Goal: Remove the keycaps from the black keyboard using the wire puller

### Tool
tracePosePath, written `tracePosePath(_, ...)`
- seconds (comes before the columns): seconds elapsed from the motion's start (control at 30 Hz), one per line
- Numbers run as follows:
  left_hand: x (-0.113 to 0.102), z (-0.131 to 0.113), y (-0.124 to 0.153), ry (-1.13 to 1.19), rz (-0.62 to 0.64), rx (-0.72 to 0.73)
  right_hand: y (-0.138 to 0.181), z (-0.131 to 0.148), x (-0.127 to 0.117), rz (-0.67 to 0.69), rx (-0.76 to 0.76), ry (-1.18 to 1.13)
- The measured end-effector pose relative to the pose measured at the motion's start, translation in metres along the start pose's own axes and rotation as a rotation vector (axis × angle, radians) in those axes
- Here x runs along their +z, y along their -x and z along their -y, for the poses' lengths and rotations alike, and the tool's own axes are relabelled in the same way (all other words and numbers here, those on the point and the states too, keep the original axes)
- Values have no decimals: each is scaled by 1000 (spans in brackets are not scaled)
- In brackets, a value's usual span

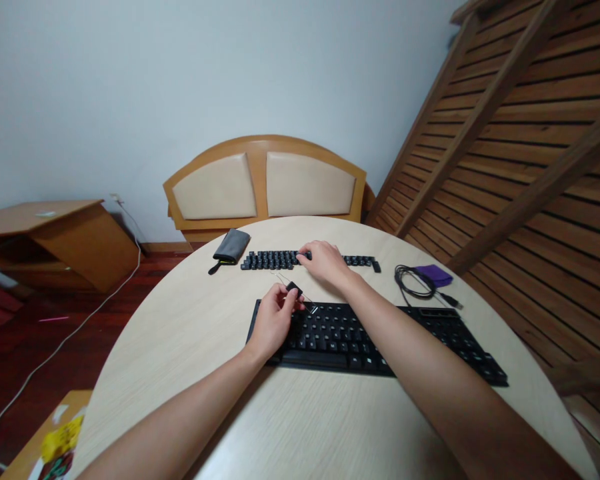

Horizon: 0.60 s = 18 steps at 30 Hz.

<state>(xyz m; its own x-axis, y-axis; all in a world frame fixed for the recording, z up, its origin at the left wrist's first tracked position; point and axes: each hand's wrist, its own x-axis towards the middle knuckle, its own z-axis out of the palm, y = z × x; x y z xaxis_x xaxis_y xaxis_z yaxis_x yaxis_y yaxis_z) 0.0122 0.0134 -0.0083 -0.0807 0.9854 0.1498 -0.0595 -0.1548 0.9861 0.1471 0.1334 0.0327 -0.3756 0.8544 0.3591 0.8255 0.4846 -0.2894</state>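
Note:
My left hand [276,317] is closed on a keycap puller [294,289], with a black handle and thin metal wires, over the upper left part of the black keyboard [325,360]. Farther back, my right hand [325,261] has its thumb and fingertips pinched at a black keycap in the rows of loose keycaps [267,260]. That hand hides the middle of the rows. The rows' right end [360,261] shows beyond it. My right forearm crosses over the keyboard and covers part of its keys.
On the round table [180,347], a grey pouch [232,245] lies at the back left. A coiled black USB cable [415,283] and a purple cloth [434,275] are at the right. Beyond stands a padded headboard [265,183]; wooden slats [510,167] lean at the right.

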Motion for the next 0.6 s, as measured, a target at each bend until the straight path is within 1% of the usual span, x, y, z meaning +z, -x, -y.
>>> tracePosePath(0.07,1,-2,1,-25,20,7,16,-3,-15,40,-4,-9)
tracePosePath(0.13,1,-3,2,-49,38,11,39,-9,-27,91,-28,-33)
tracePosePath(0.2,1,-3,3,-66,53,9,65,-17,-36,134,-36,-36)
tracePosePath(0.27,1,-3,3,-84,64,4,90,-30,-42,138,-38,12)
tracePosePath(0.37,0,-1,4,-120,84,-2,117,-56,-48,66,72,180)
tracePosePath(0.47,-2,2,4,-150,108,4,131,-83,-53,2,224,331)
tracePosePath(0.53,-2,3,4,-175,126,16,135,-98,-56,-4,321,377)
tracePosePath(0.6,-2,3,5,-206,141,25,136,-108,-56,16,386,397)
